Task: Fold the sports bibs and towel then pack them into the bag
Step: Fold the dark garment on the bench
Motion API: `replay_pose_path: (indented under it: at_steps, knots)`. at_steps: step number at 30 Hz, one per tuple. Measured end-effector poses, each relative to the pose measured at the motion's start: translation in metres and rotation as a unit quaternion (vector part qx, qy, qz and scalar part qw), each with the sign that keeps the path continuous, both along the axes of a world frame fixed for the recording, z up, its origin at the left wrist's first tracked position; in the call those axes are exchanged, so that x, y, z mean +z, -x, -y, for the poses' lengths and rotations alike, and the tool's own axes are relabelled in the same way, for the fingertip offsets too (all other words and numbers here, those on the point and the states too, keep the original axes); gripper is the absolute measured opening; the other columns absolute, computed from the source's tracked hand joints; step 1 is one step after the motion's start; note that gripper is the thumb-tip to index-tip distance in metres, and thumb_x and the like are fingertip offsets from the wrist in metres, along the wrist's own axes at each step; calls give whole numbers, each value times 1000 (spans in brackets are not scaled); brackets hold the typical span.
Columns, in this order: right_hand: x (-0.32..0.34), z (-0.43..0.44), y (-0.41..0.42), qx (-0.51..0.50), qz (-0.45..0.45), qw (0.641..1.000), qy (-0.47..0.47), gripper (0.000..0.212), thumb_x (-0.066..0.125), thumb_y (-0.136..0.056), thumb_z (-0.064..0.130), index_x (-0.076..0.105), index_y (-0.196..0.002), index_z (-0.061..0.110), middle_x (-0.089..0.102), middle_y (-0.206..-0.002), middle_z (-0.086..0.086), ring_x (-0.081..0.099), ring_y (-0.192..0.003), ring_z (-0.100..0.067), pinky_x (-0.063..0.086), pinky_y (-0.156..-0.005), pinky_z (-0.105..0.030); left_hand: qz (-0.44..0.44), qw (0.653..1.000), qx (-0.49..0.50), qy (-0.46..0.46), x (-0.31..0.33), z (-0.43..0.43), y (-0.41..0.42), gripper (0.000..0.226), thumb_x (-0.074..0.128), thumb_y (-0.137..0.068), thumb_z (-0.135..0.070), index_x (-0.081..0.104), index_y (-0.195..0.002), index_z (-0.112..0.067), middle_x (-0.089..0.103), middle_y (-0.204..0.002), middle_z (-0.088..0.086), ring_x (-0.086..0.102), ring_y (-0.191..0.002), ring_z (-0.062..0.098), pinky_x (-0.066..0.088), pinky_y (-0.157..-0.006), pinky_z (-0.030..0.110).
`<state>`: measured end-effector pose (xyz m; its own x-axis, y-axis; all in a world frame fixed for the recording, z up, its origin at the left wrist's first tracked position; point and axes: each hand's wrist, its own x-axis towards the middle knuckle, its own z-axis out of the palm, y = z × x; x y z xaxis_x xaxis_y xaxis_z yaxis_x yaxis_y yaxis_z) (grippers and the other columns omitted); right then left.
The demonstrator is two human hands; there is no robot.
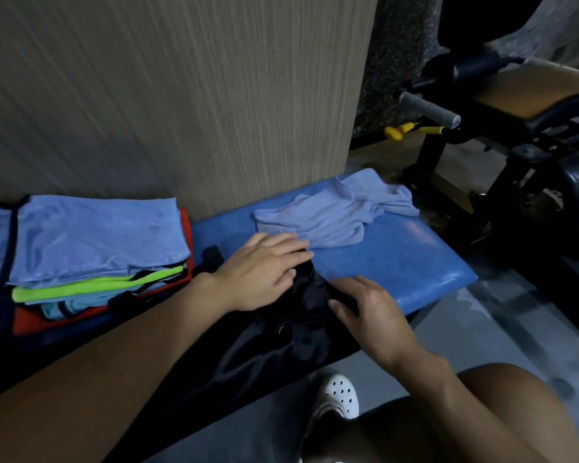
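the folding of the bibs looks done: a stack of folded bibs point(97, 235), pale blue on top with green, blue and red below, sits at the left of the blue tabletop point(398, 262). the towel point(328, 212) lies crumpled and unfolded at the far right, so that fold is still to do. nothing seems packed yet. the black bag point(274, 349) lies limp at the near middle. the left hand point(264, 272) rests flat on it with fingers straight, and the right hand point(371, 312) curls its fingers into the bag's fabric, probably to open it.
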<state>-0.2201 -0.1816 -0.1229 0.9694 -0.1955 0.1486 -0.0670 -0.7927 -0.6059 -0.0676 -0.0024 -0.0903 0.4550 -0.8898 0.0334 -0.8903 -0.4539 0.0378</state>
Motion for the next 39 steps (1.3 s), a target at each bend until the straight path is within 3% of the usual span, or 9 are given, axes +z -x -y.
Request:
replay_pose_path:
  at_steps: [6, 11, 15, 18, 20, 25, 30, 34, 39]
  knots:
    - [-8, 3, 0, -7, -10, 1000, -10, 6, 66, -90, 20, 70, -91, 15, 64, -86, 0, 61, -82, -19, 48, -75, -34, -19, 995, 31, -90, -29, -4, -4, 56, 17, -104, -49, 13, -158, -32, 7, -164, -19, -7, -151, 4, -1, -120, 37]
    - [-7, 8, 7, -15, -47, 999, -25, 17, 66, -90, 26, 60, -76, 19, 60, -71, 7, 56, -68, -12, 47, -63, -33, 3, 992, 40, -121, -35, -8, -6, 62, 6, -101, -55, -2, -158, -33, -7, -163, -20, -18, -150, 7, -3, -122, 44]
    - [-7, 7, 6, -14, 6, 999, 46, 15, 66, -88, 36, 65, -90, 22, 61, -87, 5, 57, -85, -18, 48, -73, -35, 30, 994, 40, -100, -29, -4, -3, 69, 5, -96, -58, 10, -158, -28, 2, -165, -14, -11, -151, 9, -1, -122, 44]
    - [-6, 4, 4, 44, 13, 995, 87, 46, 61, -88, 47, 56, -130, 27, 53, -129, 5, 46, -114, -18, 42, -92, -35, 47, 996, 27, -69, -28, -6, 6, 68, 11, -98, -56, 18, -158, -24, 8, -165, -11, -5, -152, 9, 5, -122, 45]
    - [-9, 1, 4, 74, -23, 988, 132, 56, 57, -89, 53, 47, -140, 31, 42, -144, 10, 38, -126, -18, 36, -98, -36, 39, 996, 21, -76, -34, -12, 10, 67, 11, -99, -56, 15, -158, -25, 6, -165, -11, -7, -152, 9, 5, -122, 45]
    - [-1, -4, -1, 80, -101, 974, 189, 61, 50, -90, 60, 38, -144, 35, 27, -151, 14, 23, -135, -19, 23, -107, -36, 27, 995, 50, -85, -38, -20, 11, 69, 7, -97, -59, 11, -159, -28, 1, -166, -11, -10, -152, 10, 2, -122, 46]
    - [15, -41, -21, 94, -28, 983, 153, 52, 60, -85, 57, 58, -130, 29, 45, -138, 5, 36, -126, -23, 31, -99, -42, 17, 988, 125, 91, -10, -58, 41, 55, 31, -97, -45, 49, -144, -22, 42, -153, -5, 30, -145, 15, 22, -115, 35]
    - [14, -69, -33, 138, 38, 979, 146, 33, 61, -87, 44, 67, -114, 26, 56, -118, 8, 46, -113, -22, 38, -89, -39, -32, 916, 269, 295, -2, -118, 84, 34, 49, -86, -25, 68, -112, -14, 65, -113, -1, 59, -109, 20, 43, -98, 35]
    - [31, -154, -46, 274, 92, 952, 96, 17, 59, -86, 28, 70, -97, 23, 62, -102, 10, 54, -100, -19, 40, -79, -32, -102, 694, 589, 401, -4, -240, 157, 27, 66, -88, -2, 63, -109, -18, 58, -110, 4, 56, -102, 21, 45, -94, 36]
